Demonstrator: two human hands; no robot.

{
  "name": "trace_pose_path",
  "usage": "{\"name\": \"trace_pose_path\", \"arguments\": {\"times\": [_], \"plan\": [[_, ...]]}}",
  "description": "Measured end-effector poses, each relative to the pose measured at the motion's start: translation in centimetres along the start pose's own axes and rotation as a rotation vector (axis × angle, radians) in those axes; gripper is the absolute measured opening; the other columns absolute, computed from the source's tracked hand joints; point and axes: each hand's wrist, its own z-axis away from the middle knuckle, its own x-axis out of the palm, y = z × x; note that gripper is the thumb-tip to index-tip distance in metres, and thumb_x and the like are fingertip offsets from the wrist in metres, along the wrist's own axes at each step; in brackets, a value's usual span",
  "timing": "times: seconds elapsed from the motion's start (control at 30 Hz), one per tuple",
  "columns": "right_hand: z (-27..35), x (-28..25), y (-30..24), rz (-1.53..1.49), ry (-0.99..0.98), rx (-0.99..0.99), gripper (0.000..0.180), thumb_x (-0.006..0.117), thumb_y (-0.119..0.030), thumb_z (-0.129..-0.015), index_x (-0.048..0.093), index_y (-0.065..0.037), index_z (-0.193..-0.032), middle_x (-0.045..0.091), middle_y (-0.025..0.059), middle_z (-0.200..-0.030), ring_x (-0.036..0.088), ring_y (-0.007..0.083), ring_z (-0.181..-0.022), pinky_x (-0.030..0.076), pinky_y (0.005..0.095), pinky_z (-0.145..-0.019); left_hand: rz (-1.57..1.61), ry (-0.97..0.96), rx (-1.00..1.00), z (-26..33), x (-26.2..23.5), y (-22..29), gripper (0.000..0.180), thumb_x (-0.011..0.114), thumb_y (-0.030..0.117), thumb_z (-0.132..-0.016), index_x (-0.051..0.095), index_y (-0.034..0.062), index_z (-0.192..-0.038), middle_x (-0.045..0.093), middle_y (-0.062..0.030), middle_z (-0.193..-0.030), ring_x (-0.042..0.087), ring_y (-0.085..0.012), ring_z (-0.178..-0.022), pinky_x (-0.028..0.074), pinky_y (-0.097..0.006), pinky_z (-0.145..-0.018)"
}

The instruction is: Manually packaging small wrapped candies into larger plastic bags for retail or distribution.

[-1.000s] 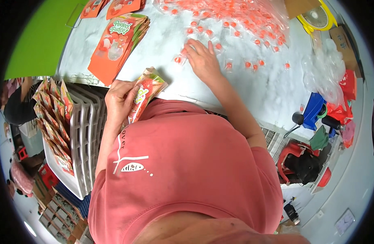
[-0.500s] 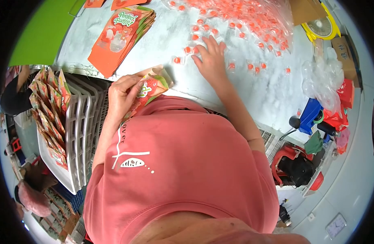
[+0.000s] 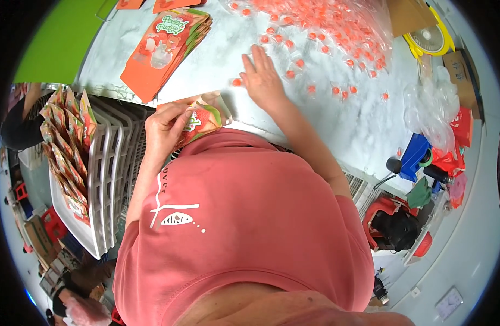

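Note:
My left hand grips an orange and green candy pouch at the table's near edge, thumb on its front. The pouch's mouth gapes toward the right. My right hand lies palm down over the white table, fingers stretched out. One wrapped orange-red candy sits just left of it, and two more wrapped candies lie to its right. Whatever is beneath the palm is hidden. Beyond, a large heap of the same wrapped candies spills from a clear plastic bag.
Flat pouches are stacked at the back left. Filled pouches stand in a white crate beside the table on the left. A yellow fan, crumpled clear bags and a blue object occupy the right side. Other people are partly visible at left.
My right hand has moved left and slightly toward me, covering spots where loose candies lay and uncovering two others. My left hand still holds the pouch, its mouth turned slightly.

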Motion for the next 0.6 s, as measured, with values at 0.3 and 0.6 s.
{"name": "trace_pose_path", "arguments": {"times": [0.3,0.6], "plan": [[1.3,-3.5,0.2,-0.427,0.262,0.177,0.033,0.055,-0.002,-0.093,0.061,-0.001,-0.125,0.056,0.0181,-0.133,0.054,0.0363,-0.124,0.043,0.0414,-0.106,0.006,0.028,-0.002,1.3,-1.2,-0.8,0.01,0.071,0.004,-0.086,0.074,-0.001,-0.095,0.073,-0.012,-0.089,0.07,-0.0238,-0.08,0.055,-0.033,-0.074],[5.1,-3.4,0.5,-0.195,0.071,0.093,0.031,0.05,0.004,-0.093,0.063,-0.001,-0.121,0.057,0.0183,-0.13,0.056,0.0363,-0.12,0.046,0.0408,-0.103,0.012,-0.016,-0.025,0.8,-1.9,-0.2,0.011,0.069,0.002,-0.087,0.074,-0.0003,-0.097,0.073,-0.0127,-0.094,0.068,-0.0215,-0.081,0.053,-0.031,-0.073]]}}
